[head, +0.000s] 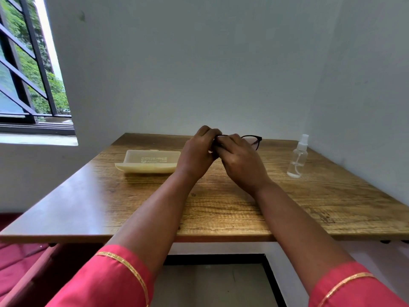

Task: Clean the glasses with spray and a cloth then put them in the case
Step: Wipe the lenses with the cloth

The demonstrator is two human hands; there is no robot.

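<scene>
I see the dark, thin-rimmed glasses [252, 139] held up above the far middle of the brown wood-grain surface [221, 209]. One rounded lens with its black rim pokes out to the right of my hands; the rest is hidden. My left hand [195, 155] has its fingers curled round the frame's left end, and my right hand [241, 160] pinches the frame beside it. The open cream plastic case [150, 161] lies to the left, the clear plastic spray bottle [297, 159] stands well apart on the right.
</scene>
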